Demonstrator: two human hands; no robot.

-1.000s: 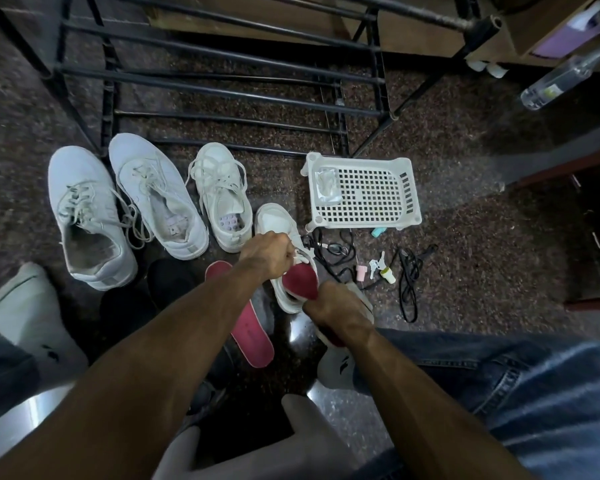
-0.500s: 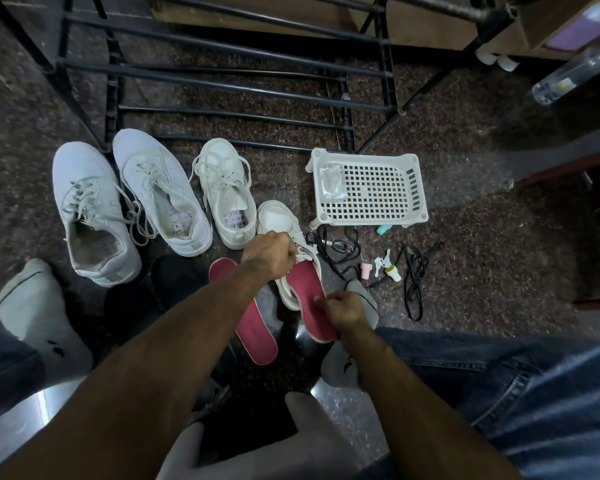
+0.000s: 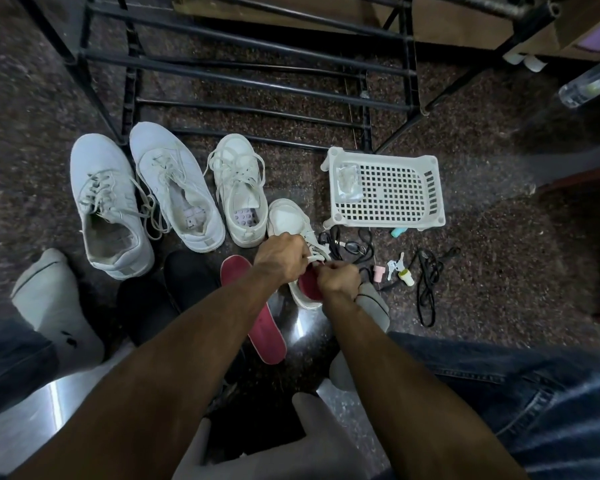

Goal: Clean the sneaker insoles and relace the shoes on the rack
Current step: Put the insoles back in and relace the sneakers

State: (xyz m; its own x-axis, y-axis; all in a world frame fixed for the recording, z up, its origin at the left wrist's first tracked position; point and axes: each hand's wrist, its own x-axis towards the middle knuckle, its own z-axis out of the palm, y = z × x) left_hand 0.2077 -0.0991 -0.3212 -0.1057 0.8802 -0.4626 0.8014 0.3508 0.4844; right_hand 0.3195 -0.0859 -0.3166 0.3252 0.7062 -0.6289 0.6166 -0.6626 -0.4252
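Several white sneakers stand on the dark floor in front of a black metal shoe rack (image 3: pixel 257 81). My left hand (image 3: pixel 283 258) grips the laced upper of the small sneaker (image 3: pixel 288 220) nearest me. My right hand (image 3: pixel 338 280) holds the red insole (image 3: pixel 309 285), most of which lies inside that sneaker. A second red insole (image 3: pixel 257 323) lies loose on the floor beside it, partly under my left forearm. Left of these stand another small sneaker (image 3: pixel 239 188) and two larger sneakers (image 3: pixel 177 185) (image 3: pixel 108 206) with loose laces.
A white perforated plastic basket (image 3: pixel 388 192) sits right of the shoes. Black laces or cords (image 3: pixel 426 285), keys and small pink and yellow caps (image 3: pixel 392 271) lie on the floor by it. My socked feet and jeans frame the bottom. A clear bottle (image 3: pixel 589 84) is at upper right.
My right hand has pushed the red insole forward into the small sneaker and moved up toward my left hand. The left hand stays gripping the sneaker's upper.
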